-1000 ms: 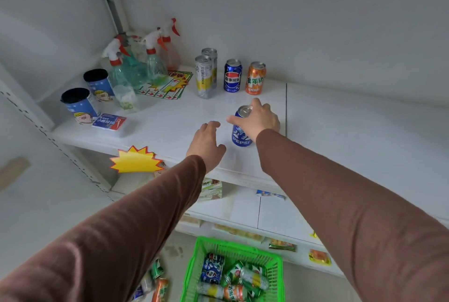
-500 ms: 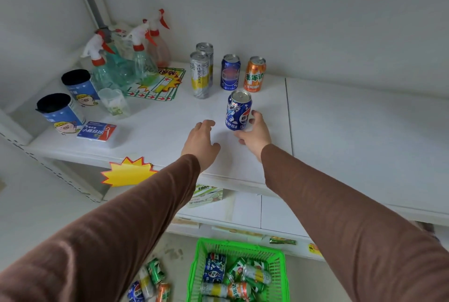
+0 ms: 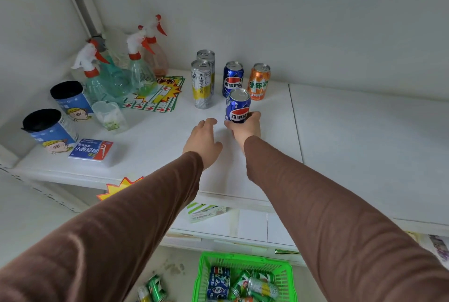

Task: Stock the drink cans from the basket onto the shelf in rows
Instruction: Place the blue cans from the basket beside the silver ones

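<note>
the right hand (image 3: 245,128) grips the lower part of a blue can (image 3: 237,106), fingers (image 3: 254,115) curled round its right side and thumb on the left. the can stands upright just in front of a second blue can (image 3: 232,78) at the back of the shelf (image 3: 352,136); whether its base touches the shelf i cannot tell. the left hand (image 3: 202,140) lies just beside it, fingers relaxed and holding nothing, tips near the can's left side.

behind, an orange can (image 3: 259,81) stands right of the back blue can, and two slim silver cans (image 3: 203,80) stand one behind the other on the left. right of the orange can the shelf runs bare to the wall, past a seam in the board. left of the hands there is open white surface up to a flyer (image 3: 155,97), spray bottles (image 3: 116,73), a clear cup (image 3: 109,116), two blue cups (image 3: 58,117) and a small pack (image 3: 92,150). the front edge lies under both sleeves.

below, a green basket (image 3: 244,259) on the floor holds more cans, and a few cans (image 3: 153,290) lie on the floor beside it.

a second ago the right hand covered the can from above, nearer the front edge, label facing sideways; now the can sits farther back, in line with the back blue can, and the hand holds it low. the left hand has kept its place beside it.
</note>
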### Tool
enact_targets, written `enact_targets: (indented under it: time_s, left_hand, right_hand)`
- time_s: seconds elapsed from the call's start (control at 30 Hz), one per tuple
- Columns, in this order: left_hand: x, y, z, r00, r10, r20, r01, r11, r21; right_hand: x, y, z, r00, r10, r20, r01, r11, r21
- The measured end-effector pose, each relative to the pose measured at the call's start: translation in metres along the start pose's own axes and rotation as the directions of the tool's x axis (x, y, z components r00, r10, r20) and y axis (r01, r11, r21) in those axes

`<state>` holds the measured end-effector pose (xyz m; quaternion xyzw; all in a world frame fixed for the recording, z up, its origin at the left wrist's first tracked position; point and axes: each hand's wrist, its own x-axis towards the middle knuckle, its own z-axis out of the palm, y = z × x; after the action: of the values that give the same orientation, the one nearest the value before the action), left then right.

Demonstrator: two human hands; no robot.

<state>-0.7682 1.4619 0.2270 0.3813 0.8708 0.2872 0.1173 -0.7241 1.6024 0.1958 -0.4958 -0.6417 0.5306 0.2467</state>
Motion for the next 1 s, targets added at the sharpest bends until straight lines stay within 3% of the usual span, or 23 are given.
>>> enact_targets:
  time_s: [0.43,0.77,1.0]
  left_hand:
    - [0.048,-0.013,-0.012,1.000,-0.003,0.023,0.001,0.998,0.062]
    - [0.055,-0.017,-0.013,1.000,-0.021,0.023,0.020,0.999,0.040]
    - [0.021,-0.008,-0.009,0.998,-0.059,-0.012,0.059,0.998,0.024]
  right_hand:
    - [0.059,-0.022,0.039,0.998,0.016,0.055,-0.027,0.979,0.202]
    - [0.064,-0.015,0.045,0.999,0.003,0.037,-0.010,0.984,0.180]
    - [0.015,-0.006,0.013,1.000,0.005,0.029,-0.009,0.992,0.129]
